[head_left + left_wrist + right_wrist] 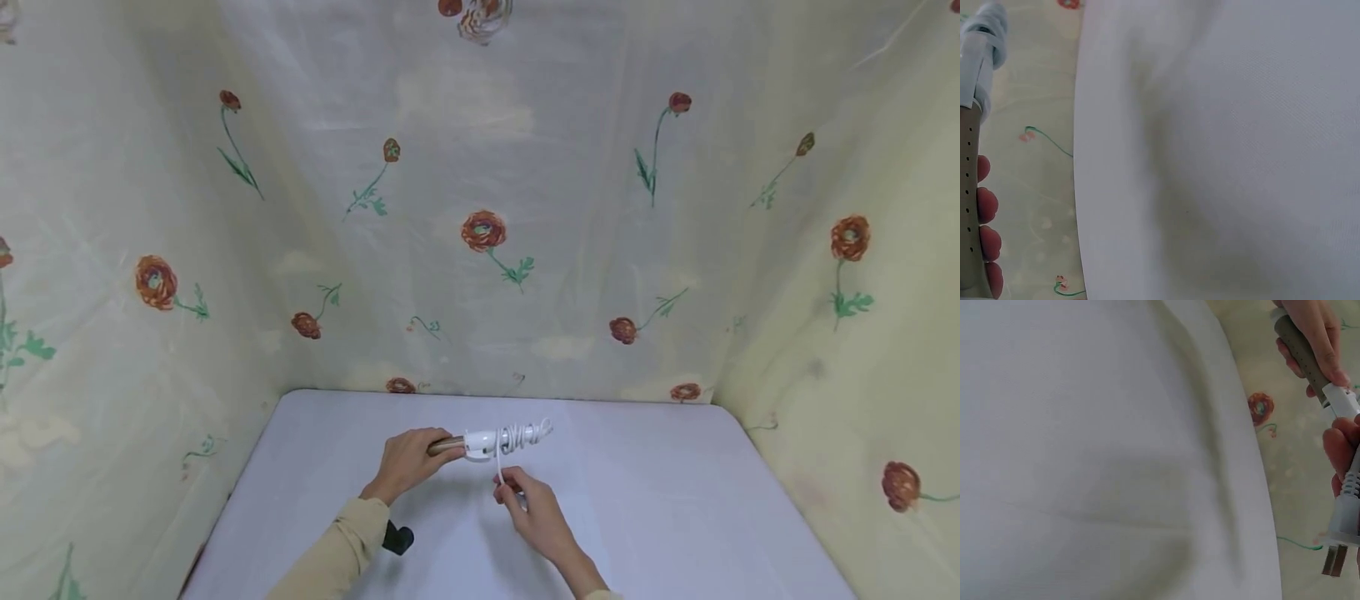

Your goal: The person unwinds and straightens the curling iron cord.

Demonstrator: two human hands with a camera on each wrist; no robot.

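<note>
The hand-held appliance (480,442) is up off the counter (652,492), over its far part, with its brown barrel (1302,353) towards the person's left and its white handle end towards the right. A row of small holes runs along the barrel. White cord (517,437) is wound in several turns round the handle end of the appliance, with a loose loop sticking out past that end.

At the appliance's brown end, the left hand (411,461) has its grip curled round the barrel; 4 fingertips show along its side in the left wrist view. Nearer the person than the appliance, below its wound end, the right hand (538,515) has its grip pinching the cord where a length hangs from the coils. Just beside those fingers, the white plug (1343,515) points away from the appliance, its 2 flat metal prongs (1334,560) bare.

Nearer the person than the appliance, by the left beige sleeve (337,537), is a dark, partly hidden object (397,538); I cannot tell what it rests on. Cream fabric (570,258) printed with orange flowers and green stems hangs behind the appliance and to both sides.
</note>
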